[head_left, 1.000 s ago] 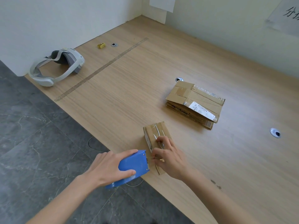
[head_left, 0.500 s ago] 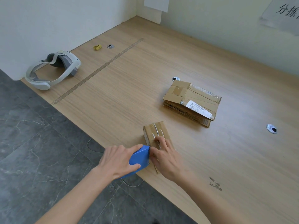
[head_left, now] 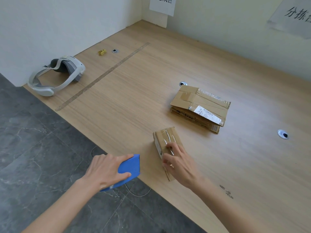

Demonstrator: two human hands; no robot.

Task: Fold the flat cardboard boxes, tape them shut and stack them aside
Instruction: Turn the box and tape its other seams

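A small folded cardboard box (head_left: 165, 138) lies near the table's front edge, with clear tape running along its top seam. My right hand (head_left: 180, 163) rests on its near end, fingers pressing the tape down. My left hand (head_left: 107, 170) grips a blue tape dispenser (head_left: 130, 167) just left of the box, over the table edge and apart from the box. A stack of flat cardboard boxes (head_left: 200, 106) with a white label lies further back on the right.
A white headset (head_left: 57, 76) sits at the far left of the wooden table (head_left: 134, 98). A small yellow object (head_left: 102, 52) lies near the back wall. Round cable holes dot the table, one (head_left: 283, 134) at the right. Grey tiled floor lies to the left.
My left hand has drawn the blue dispenser leftwards, away from the box end it touched half a second ago. My right hand stays pressed on the taped box.
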